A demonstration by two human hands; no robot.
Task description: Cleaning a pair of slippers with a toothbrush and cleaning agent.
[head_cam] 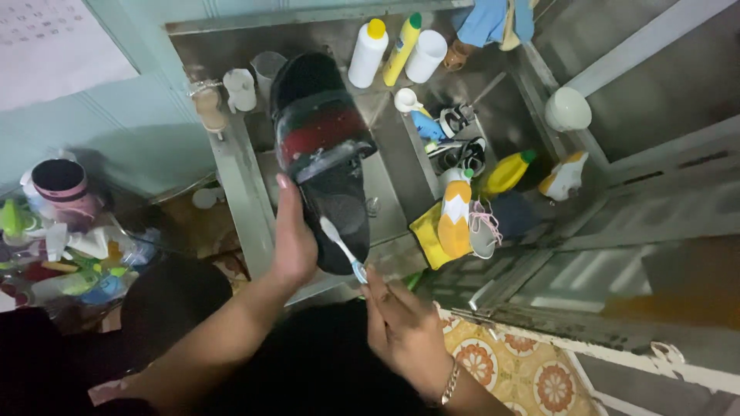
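Bare forearms, dark clothing, and a metal bracelet (449, 383) on the right wrist.

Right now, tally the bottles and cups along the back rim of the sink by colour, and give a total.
White bottle with yellow cap: 1
Yellow bottle with green cap: 1
White cup: 1
Total: 3

The left hand holds a black slide sandal over the sink; the right hand holds a toothbrush against it.

A single head-worn camera looks steeply down, close over the hands, onto a steel sink (247, 192).
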